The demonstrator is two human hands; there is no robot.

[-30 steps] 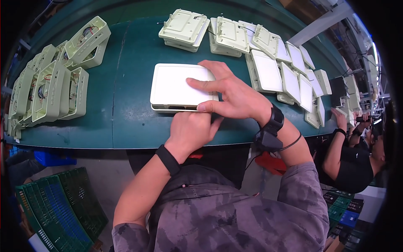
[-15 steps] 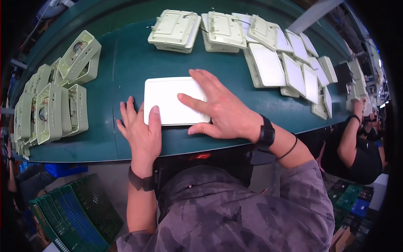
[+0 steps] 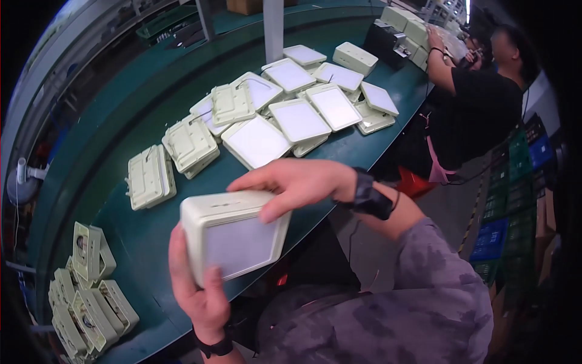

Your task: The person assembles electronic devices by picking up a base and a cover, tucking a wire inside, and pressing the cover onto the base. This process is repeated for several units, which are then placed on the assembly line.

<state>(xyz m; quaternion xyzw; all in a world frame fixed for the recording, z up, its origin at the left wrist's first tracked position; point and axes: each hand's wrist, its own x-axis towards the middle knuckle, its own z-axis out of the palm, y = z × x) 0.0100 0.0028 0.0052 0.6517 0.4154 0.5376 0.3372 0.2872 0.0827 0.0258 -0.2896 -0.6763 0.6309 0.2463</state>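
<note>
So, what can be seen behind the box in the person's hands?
Beyond the box, held in the left hand and right hand, the green table and stacked cream panels show. The box's back and the table directly behind it are covered.

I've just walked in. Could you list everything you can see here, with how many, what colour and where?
box: one, cream with a pale panel, between both hands
flat units: over a dozen, cream, many white-faced, across the bench
open cases: several, cream, lower left
bench: one, green, under these
post: one, grey, behind the units
black block: one, bench's far right
co-worker: one, black top, upper right
crates: several, green and blue, right
red item: one, kind unclear, by the co-worker
wristbands: one per wrist, black
left hand: one, bare, box's left side
right hand: one, bare, box's upper right edge
</note>
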